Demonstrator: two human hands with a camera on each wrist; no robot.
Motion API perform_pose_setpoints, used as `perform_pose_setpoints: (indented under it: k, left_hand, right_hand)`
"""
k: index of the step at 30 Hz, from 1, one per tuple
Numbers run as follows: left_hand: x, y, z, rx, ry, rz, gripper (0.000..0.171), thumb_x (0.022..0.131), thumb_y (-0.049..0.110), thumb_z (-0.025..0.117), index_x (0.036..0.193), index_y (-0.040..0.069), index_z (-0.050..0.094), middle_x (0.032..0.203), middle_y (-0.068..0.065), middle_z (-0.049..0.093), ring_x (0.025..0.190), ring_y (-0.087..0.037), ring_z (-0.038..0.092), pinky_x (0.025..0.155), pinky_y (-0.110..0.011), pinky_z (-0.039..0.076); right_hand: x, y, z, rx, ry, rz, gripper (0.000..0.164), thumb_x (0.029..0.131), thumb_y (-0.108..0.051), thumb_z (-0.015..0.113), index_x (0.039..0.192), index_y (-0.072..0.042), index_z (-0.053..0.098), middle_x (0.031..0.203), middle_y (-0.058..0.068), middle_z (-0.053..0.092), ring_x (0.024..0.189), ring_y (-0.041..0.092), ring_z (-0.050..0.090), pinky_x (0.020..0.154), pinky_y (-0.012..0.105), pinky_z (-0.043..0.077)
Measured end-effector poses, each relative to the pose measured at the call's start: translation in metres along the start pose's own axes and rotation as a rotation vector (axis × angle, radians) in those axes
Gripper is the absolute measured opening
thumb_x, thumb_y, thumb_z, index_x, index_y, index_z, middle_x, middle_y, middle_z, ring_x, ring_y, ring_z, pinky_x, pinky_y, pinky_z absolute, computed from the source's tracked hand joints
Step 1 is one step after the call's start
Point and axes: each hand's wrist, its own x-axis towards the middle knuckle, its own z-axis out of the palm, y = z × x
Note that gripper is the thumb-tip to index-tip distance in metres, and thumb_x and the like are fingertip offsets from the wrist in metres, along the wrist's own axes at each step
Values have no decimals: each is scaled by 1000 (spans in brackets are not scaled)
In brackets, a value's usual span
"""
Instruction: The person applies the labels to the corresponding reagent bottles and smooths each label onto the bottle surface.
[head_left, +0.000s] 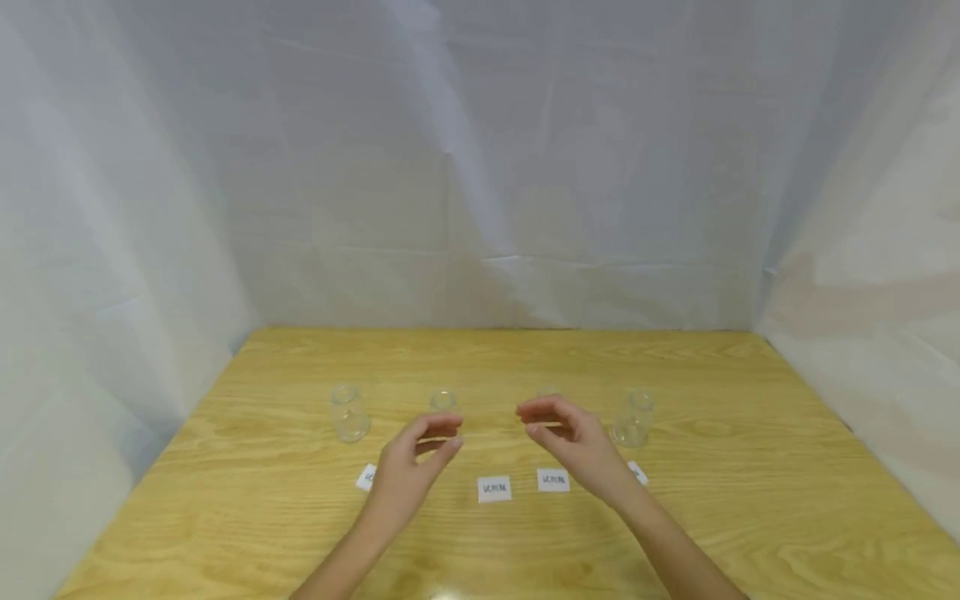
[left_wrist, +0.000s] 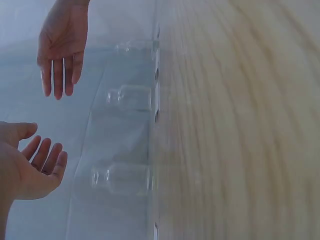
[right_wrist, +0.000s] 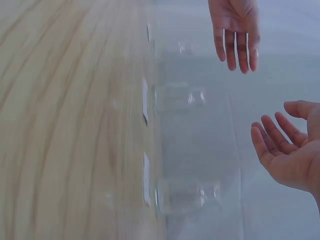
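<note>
My left hand (head_left: 408, 467) and right hand (head_left: 581, 446) hover over the table with palms facing and a gap between them. Both have relaxed, slightly bent fingers and hold nothing. Beyond them, clear glass jars stand upright in a row. One jar (head_left: 350, 415) is at the far left and another (head_left: 633, 419) at the far right. Of the two middle jars, the left one (head_left: 443, 401) shows mostly its top above my left hand, while the other is almost wholly hidden behind my right hand. In the left wrist view, a jar (left_wrist: 127, 179) stands below the level of both hands.
Small white cards with dark lettering lie in front of the jars: a left card (head_left: 366, 477) partly behind my hand, two middle cards, one (head_left: 494, 489) and another (head_left: 553, 480), and a right card (head_left: 637, 472). White sheeting (head_left: 495, 167) encloses the wooden table (head_left: 187, 517) on three sides.
</note>
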Motion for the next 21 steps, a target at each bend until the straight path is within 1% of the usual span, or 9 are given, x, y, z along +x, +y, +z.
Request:
perform_pose_setpoints:
  k: [3,5,8,11,13,16,18,20,21]
  left_hand:
    - [-4,-8,-23,71,40,-20,24,87,11,63,109,2,61,105,-6,62,95,-19,58,85,-32,47]
    - [-5,-13,-36,116,69,-24,22,87,10,63,107,2,61,104,-5,63,94,-18,58,83,-30,47]
    - [-7,-23,-49,193,97,-7,19,85,6,64,104,2,62,100,-4,64,90,-16,59,79,-27,48]
    - [-10,-35,-59,266,97,30,19,83,1,66,102,2,63,96,-2,65,86,-15,59,75,-27,50]
    - [-12,-45,-66,313,68,68,20,82,-2,66,101,2,63,96,-2,65,85,-14,59,75,-29,50]
    - [-14,-59,-77,355,3,96,21,81,-2,67,100,5,63,96,0,64,84,-14,59,74,-32,51]
    - [-14,-67,-85,360,-57,88,21,82,0,67,101,7,63,97,1,64,85,-15,58,74,-32,50]
    - [-14,-74,-91,347,-107,55,20,83,5,67,102,8,64,99,2,63,87,-16,58,74,-31,50]
    - [-15,-77,-94,340,-130,36,21,83,8,67,104,8,63,100,1,63,89,-18,58,75,-32,50]
  right_hand:
    - [7,-1,17,13,-48,-4,25,92,-13,58,114,-3,57,112,11,59,101,25,56,83,30,47]
    - [11,-1,27,21,-66,-16,24,91,-12,58,114,-2,58,111,11,60,100,26,56,83,31,48]
    - [15,0,42,39,-93,-17,24,91,-12,58,114,-2,58,111,9,60,100,26,57,82,30,48]
    - [18,0,58,43,-125,-6,24,92,-11,57,114,-2,58,111,8,60,100,23,57,82,28,47]
    - [20,-2,68,52,-148,7,23,92,-9,56,114,-1,57,111,9,60,100,22,57,82,27,47]
    - [22,-13,80,53,-158,7,21,91,-4,55,111,3,58,108,13,61,98,24,57,80,26,47]
    - [24,-21,87,46,-161,19,19,91,-1,55,109,5,58,107,15,61,98,26,58,79,25,47]
    - [25,-25,95,31,-159,25,18,90,1,55,107,6,59,105,17,61,96,27,58,77,23,48]
    - [26,-24,100,26,-161,30,18,90,1,55,106,6,59,105,17,62,96,26,59,77,22,47]
